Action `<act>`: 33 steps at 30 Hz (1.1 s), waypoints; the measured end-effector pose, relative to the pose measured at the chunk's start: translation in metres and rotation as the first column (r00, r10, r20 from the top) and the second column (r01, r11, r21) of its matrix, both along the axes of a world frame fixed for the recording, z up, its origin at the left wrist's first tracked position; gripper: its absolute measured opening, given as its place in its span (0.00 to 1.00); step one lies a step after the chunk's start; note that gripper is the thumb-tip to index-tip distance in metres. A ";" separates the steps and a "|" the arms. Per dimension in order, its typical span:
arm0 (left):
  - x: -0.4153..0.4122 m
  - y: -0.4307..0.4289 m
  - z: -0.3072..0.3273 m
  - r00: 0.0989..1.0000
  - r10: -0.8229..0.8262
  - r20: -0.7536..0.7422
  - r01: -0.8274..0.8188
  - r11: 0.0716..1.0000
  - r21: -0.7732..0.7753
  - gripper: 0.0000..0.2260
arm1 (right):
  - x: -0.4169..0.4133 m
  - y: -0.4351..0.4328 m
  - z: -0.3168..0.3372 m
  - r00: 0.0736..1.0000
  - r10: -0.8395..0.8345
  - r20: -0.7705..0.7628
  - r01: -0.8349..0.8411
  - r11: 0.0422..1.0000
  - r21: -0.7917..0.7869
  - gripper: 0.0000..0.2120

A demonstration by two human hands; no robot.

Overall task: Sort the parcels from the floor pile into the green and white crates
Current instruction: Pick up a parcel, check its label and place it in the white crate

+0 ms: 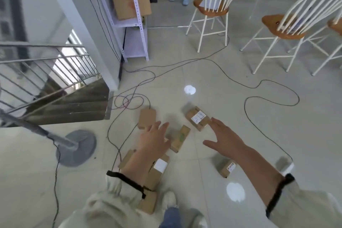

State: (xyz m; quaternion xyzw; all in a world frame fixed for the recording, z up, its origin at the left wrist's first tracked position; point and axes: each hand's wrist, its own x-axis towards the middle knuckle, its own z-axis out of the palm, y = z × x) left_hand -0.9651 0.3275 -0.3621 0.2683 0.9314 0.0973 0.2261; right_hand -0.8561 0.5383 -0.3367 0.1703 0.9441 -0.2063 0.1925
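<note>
Head view, labelled parcel [197, 118] beside right grip [224, 138]

Wearer's clothing: the left sleeve [111, 198] and right sleeve [307, 207] are of cream, crumpled fabric gathered at the cuff. Each cuff is bound by a narrow black band, the left strap [127, 181] and the right strap [277, 194]; beyond them the forearms, left hand [154, 139] and right hand [224, 139] are uncovered. At the lower edge, a blue denim trouser leg [171, 216] meets a white shoe [169, 201].

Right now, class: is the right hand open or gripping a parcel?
Open. The right hand has straight, spread fingers and holds nothing; the labelled parcel lies by its fingertips.
</note>
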 end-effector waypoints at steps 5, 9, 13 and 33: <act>-0.031 0.017 -0.083 0.999 -0.013 0.049 0.016 0.999 -0.052 0.27 | -0.015 0.014 -0.063 0.991 -0.095 -0.092 0.095 0.995 0.003 0.37; -0.048 0.042 -0.194 0.995 0.021 0.098 -0.018 0.999 -0.032 0.27 | -0.026 0.036 -0.165 0.988 -0.148 -0.046 0.146 0.988 -0.041 0.43; -0.067 0.071 -0.339 0.995 -0.018 0.103 0.020 1.000 -0.022 0.33 | -0.038 0.069 -0.314 0.967 -0.255 0.011 0.255 0.964 -0.075 0.45; -0.106 0.133 -0.699 0.995 0.021 -0.099 -0.012 0.996 0.083 0.38 | -0.185 0.153 -0.700 0.985 -0.116 -0.131 0.084 0.970 -0.227 0.44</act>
